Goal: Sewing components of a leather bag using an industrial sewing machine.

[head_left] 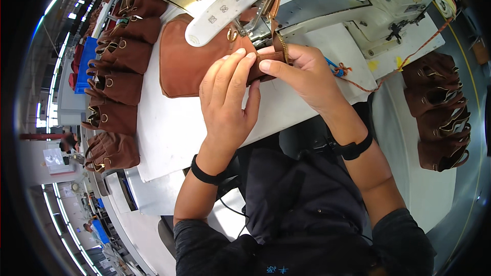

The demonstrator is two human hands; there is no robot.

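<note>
A brown leather bag (181, 61) lies on the white sewing table, its top edge by the needle area of a sewing machine (240, 24). Flat on the bag near that edge, my left hand (227, 89) has its fingers stretched out and its thumb apart. My right hand (302, 74) pinches the bag's edge between thumb and fingers, close to a brass-toothed zipper (282, 48). A gold ring (232, 36) shows on the bag just past my left fingertips. The fingers of my right hand under the leather are partly hidden.
Several brown bags (120, 87) stand in a row along the left, and more bags (440, 112) on the right. A white lamp arm (220, 15) reaches over the bag. An orange cord (409, 59) and the machine body (388, 15) lie to the right.
</note>
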